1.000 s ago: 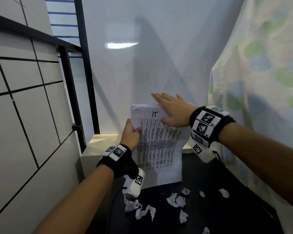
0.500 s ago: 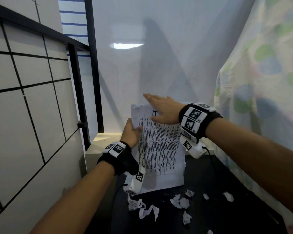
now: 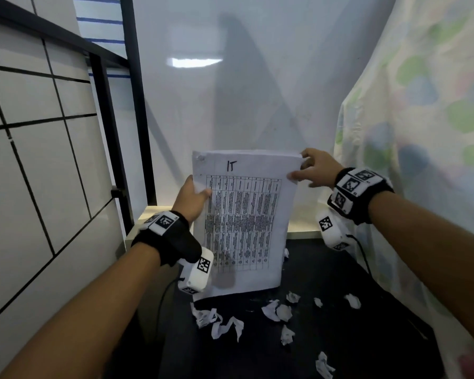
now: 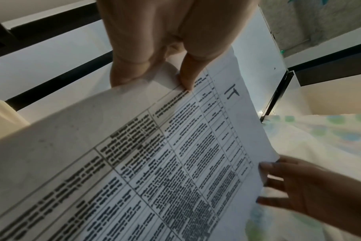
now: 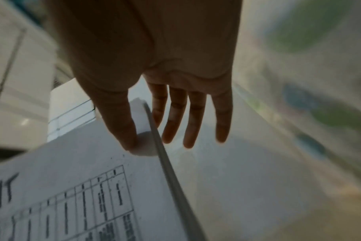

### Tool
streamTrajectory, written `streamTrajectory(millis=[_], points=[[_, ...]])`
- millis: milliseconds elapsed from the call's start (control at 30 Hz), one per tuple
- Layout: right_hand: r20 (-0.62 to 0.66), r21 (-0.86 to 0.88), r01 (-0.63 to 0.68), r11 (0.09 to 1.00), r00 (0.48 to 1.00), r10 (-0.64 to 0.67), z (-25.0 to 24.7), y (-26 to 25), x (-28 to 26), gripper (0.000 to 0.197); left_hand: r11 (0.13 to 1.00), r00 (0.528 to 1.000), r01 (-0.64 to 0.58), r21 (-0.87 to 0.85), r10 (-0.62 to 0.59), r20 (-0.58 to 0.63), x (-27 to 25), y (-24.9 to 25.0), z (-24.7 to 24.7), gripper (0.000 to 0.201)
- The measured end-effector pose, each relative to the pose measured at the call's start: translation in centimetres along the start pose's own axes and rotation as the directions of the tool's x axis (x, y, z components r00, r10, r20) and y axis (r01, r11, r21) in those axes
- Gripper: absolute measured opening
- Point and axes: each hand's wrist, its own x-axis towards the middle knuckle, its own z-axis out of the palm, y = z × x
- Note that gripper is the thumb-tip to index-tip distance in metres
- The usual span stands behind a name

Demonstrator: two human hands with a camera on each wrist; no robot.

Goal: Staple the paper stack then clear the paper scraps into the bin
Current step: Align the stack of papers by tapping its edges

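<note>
White tiled wall [image 3: 25, 165] on the left, a pale glossy panel [image 3: 230, 91] behind and a dotted cloth [image 3: 422, 132] on the right closed in a black bench [image 3: 367, 324] strewn with crumpled paper scraps [image 3: 277, 313]. Above the bench the paper stack [image 3: 244, 228] stood upright, its lower edge just above the scraps; its top sheet bore a handwritten "IT" over a printed table whose small text was too blurred to read. The left hand [image 3: 191, 199], forearm reaching up from below, gripped the stack's left edge — thumb on the front, the other fingers [image 4: 132, 68] curled behind. The right hand [image 3: 314, 170], arm stretched forward from the right, met the top right corner: its thumb lay on the front sheet while its fingers [image 5: 193, 117] ran nearly straight and a little spread behind the stack — a light hold on the corner. Both wrists wore black bands [image 3: 359, 190] with square black-and-white markers.
</note>
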Motion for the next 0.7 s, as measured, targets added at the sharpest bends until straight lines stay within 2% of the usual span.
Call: streamTrajectory(millis=[67, 133, 300, 433, 500, 600, 700], points=[[0.088, 0.28, -0.088, 0.956, 0.994, 0.066, 0.9, 1.0, -0.6, 0.043, 0.999, 1.0, -0.006, -0.033, 0.007, 0.019, 0.5, -0.3, -0.1, 0.041], [0.122, 0.361, -0.103, 0.927, 0.991, 0.062, 2.6, 1.8, -1.4, 0.05, 0.998, 1.0, -0.007, -0.065, 0.009, 0.027, 0.4, -0.1, 0.2, 0.041], [-0.035, 0.493, -0.034, 0.869, 0.998, 0.059, 6.1, 3.3, -2.3, 0.042, 0.998, 0.997, -0.069, 0.005, 0.069, -0.019, -0.8, 0.9, 1.2, 0.038], [-0.112, 0.543, 0.028, 0.839, 0.993, 0.039, 7.1, 3.7, -2.2, 0.041, 0.991, 0.991, -0.108, 0.078, 0.114, -0.077, -1.4, 0.8, 1.3, 0.029], [-0.101, 0.506, 0.021, 0.862, 0.994, 0.035, 7.9, 4.2, -2.5, 0.043, 0.99, 0.99, -0.102, 0.095, 0.111, -0.092, -1.8, 0.0, 1.4, 0.026], [-0.053, 0.465, -0.022, 0.885, 0.997, 0.053, 9.0, 4.9, -2.8, 0.053, 0.991, 0.993, -0.07, 0.111, 0.08, -0.091, -2.2, -0.8, 1.8, 0.035], [-0.092, 0.449, -0.028, 0.893, 0.993, 0.078, 9.5, 4.6, -2.9, 0.046, 0.994, 0.995, -0.044, 0.103, 0.052, -0.079, -2.2, -0.7, 2.1, 0.027]])
